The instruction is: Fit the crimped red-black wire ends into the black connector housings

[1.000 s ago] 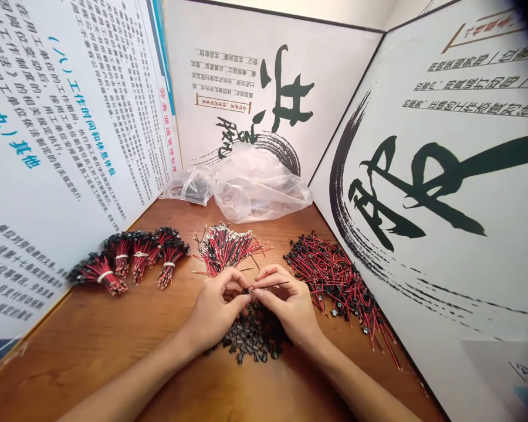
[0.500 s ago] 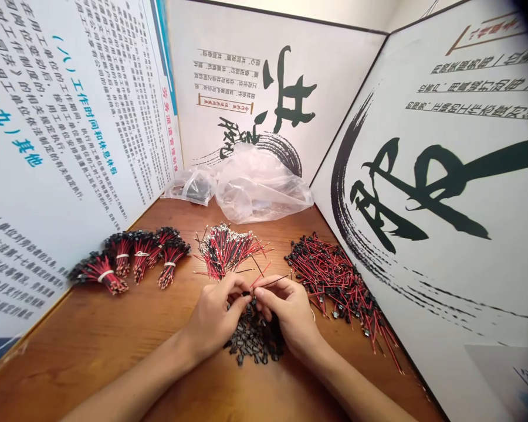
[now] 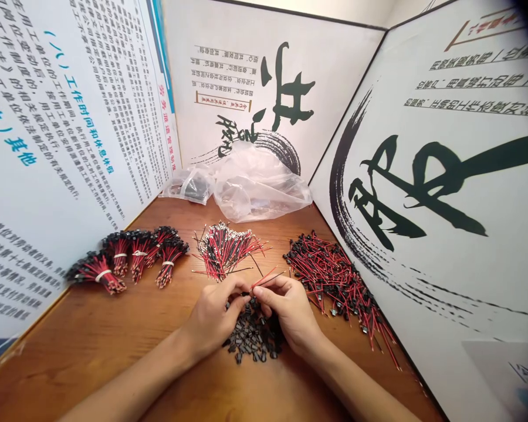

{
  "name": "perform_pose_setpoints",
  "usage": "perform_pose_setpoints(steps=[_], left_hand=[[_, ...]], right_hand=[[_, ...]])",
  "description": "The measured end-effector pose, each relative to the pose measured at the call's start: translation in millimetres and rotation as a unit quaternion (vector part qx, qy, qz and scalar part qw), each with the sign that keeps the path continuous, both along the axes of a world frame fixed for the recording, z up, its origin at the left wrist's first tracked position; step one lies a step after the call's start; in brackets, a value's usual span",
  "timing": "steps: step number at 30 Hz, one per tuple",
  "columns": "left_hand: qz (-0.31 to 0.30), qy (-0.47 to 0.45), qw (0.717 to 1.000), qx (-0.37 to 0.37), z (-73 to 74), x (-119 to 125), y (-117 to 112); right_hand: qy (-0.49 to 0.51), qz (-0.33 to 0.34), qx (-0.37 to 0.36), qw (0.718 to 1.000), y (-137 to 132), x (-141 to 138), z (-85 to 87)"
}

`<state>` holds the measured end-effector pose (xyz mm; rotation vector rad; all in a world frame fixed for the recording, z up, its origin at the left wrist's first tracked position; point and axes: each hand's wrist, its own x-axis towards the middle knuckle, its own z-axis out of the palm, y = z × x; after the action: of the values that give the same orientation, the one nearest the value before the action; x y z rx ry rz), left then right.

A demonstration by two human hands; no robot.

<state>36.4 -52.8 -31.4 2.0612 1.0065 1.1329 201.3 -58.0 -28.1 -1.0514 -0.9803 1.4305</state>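
Red wire (image 3: 266, 275) leans lower than before, pinched in the right hand (image 3: 288, 302). Left of its fingers: lettered board (image 3: 35, 205), bundles (image 3: 138, 252) on the table (image 3: 92, 340), left hand (image 3: 215, 308) clamping a black piece (image 3: 245, 294). Beyond: loose wires (image 3: 224, 249), bag (image 3: 264, 190). Beneath: parts (image 3: 255, 340). Right: wired pile (image 3: 330, 272), calligraphy board (image 3: 422, 281).

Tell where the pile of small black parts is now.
In the head view, the pile of small black parts lies on the table below centre, between the left hand and right hand.

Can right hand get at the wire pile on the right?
Likely yes: the right hand is near the wire pile, nothing visible between, but it's pinching a red wire, so may need freeing first.
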Motion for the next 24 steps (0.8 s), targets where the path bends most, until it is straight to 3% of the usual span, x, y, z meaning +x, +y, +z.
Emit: perform_pose_setpoints(steps=[5, 13, 20, 24], left_hand=[[-0.031, -0.008, 0.999, 0.015, -5.1, -1.6, -0.5], [-0.029, 0.010, 0.996, 0.085, -6.9, -1.3, -1.6], [-0.018, 0.020, 0.994, 0.110, -4.6, -2.9, 3.1], [-0.021, 0.029, 0.988, 0.148, -2.0, -4.8, 5.6]], right_hand=[[-0.071, 0.011, 0.019, 0.997, -1.3, 2.5, 5.1], [-0.070, 0.014, 0.061, 0.996, -3.2, 0.4, 3.8], [-0.036, 0.033, 0.022, 0.999, -1.4, 1.0, 1.2], [-0.089, 0.033, 0.060, 0.994, 2.7, 9.8, 4.6]])
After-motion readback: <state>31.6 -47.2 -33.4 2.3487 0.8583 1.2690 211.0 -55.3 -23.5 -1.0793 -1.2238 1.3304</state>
